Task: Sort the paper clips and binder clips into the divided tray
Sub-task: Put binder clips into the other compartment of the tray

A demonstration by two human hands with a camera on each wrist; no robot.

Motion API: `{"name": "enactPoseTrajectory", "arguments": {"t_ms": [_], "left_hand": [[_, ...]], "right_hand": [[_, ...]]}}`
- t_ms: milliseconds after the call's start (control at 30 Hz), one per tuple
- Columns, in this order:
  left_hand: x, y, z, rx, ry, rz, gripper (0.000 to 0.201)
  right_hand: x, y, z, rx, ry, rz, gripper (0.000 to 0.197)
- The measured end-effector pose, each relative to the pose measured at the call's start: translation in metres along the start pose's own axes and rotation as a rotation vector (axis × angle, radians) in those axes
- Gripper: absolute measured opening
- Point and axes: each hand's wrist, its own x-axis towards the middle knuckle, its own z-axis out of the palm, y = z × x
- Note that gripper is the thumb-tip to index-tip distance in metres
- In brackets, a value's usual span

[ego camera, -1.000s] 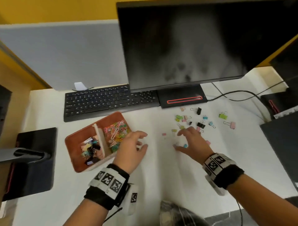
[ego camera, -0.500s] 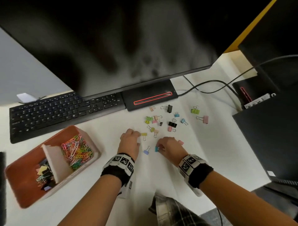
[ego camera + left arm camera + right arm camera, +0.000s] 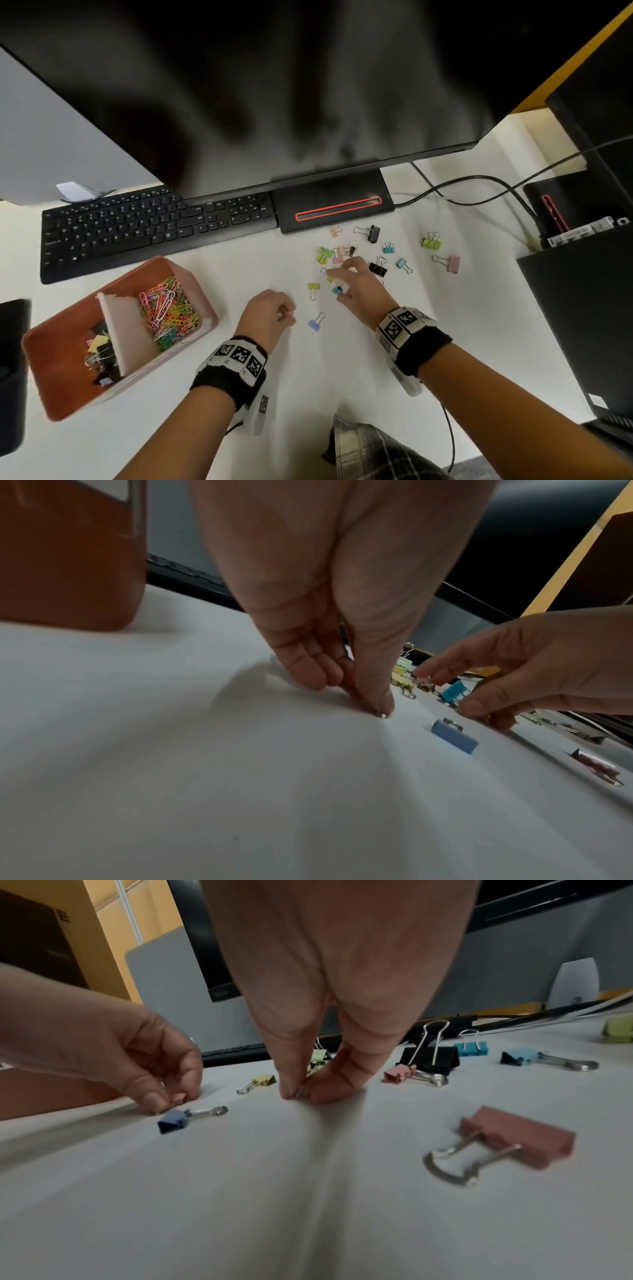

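Note:
An orange-brown divided tray stands at the left, with coloured paper clips in its right compartment and binder clips in its left. Several loose binder clips lie below the monitor stand. My left hand pinches a small pink binder clip just above the desk, next to a blue clip. My right hand reaches into the scatter, where its thumb and a finger pinch the wire handle of a teal binder clip. A yellow clip lies between the hands.
A black keyboard and the monitor stand base run along the back, with the monitor overhanging them. Cables lead to black equipment on the right. A dark object sits at the left edge.
My left hand came away from the tray to the scattered clips, took the pink clip and drew back a little. My right hand reached slightly farther into the clips.

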Motion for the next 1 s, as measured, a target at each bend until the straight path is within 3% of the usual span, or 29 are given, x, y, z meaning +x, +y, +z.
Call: {"name": "enactPoseTrajectory", "arguments": {"t_ms": [200, 367, 500, 600, 733, 1000], "left_hand": [[-0.004, 0.000, -0.005, 0.081, -0.103, 0.039, 0.019], [-0.008, 0.010, -0.006, -0.087, -0.226, 0.102, 0.029], [-0.006, 0.029, 0.008, 0.005, -0.363, 0.145, 0.047], [-0.004, 0.031, 0.018, 0.018, -0.327, 0.131, 0.032], [-0.002, 0.029, 0.023, 0.127, -0.257, 0.153, 0.029], [-0.005, 0.033, 0.021, 0.097, -0.241, 0.099, 0.033]], "right_hand": [[0.007, 0.002, 0.002, -0.025, 0.018, -0.015, 0.022], [0.002, 0.007, 0.004, -0.010, 0.011, 0.029, 0.032], [-0.001, 0.009, 0.004, 0.033, -0.008, 0.008, 0.032], [-0.005, 0.012, 0.000, 0.092, 0.030, -0.044, 0.035], [-0.008, 0.022, -0.006, 0.061, 0.058, 0.006, 0.040], [-0.001, 0.020, -0.001, -0.011, 0.020, -0.043, 0.019]]}}
